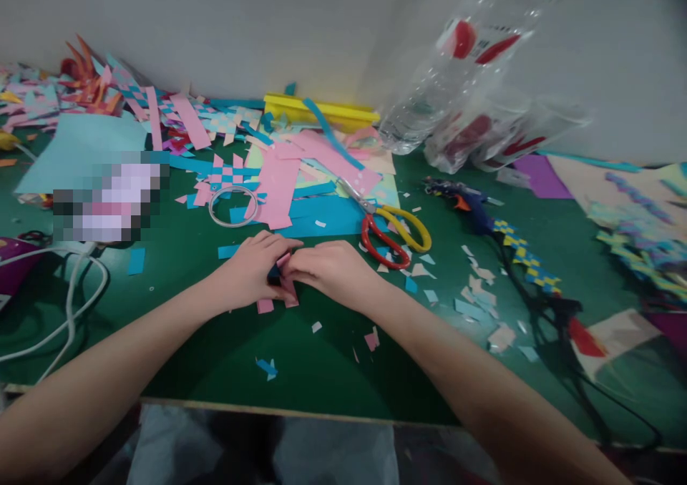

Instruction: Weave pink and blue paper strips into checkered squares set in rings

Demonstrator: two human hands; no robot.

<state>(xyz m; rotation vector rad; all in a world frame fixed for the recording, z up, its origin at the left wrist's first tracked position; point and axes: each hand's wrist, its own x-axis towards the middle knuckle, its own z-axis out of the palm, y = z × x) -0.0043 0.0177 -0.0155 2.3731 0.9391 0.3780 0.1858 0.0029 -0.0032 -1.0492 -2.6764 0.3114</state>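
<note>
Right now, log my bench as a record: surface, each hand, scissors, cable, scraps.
Surface: green table
Left hand: gripping pink paper
Right hand: pinching at the pink paper too
Scissors: red and yellow handles, lying beyond the right hand, not held
Cable: white, looped at far left
Paper scraps: scattered, mostly pale blue and pink

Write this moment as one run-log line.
left hand: holds pink paper; right hand: pinches it; scissors: beyond right hand; glue gun: right of scissors
</note>
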